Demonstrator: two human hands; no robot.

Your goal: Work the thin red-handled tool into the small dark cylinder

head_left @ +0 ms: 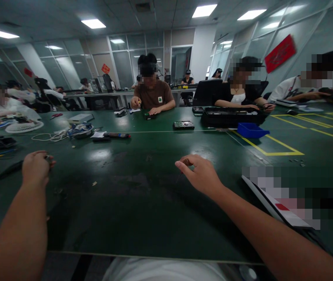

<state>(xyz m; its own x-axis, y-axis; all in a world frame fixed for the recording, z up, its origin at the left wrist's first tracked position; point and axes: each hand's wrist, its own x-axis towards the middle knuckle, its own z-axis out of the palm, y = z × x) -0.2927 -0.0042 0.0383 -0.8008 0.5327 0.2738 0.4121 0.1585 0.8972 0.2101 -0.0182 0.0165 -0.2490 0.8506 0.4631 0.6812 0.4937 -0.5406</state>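
Observation:
My left hand [36, 168] is closed above the left side of the green table [143, 222]. A small dark thing shows at its fingertips, too little to name. Just left of it lies a black-handled tool [10, 168] with a thin shaft or cable; I cannot tell whether the hand touches it. My right hand [201, 173] hovers right of the middle, fingers curled and thumb toward the forefinger. Something tiny and brownish shows between them, too small to make out. Small scraps, such as a pale chip [94, 183], lie on the tabletop between the hands.
A pen-like tool [116, 135], a hard drive [183, 125] and a blue bin [251, 130] sit farther back. Tangled cables [80, 130] and a white fan grille [24, 126] lie left. A pale flat device [274, 207] lies beside my right forearm. Several people work opposite.

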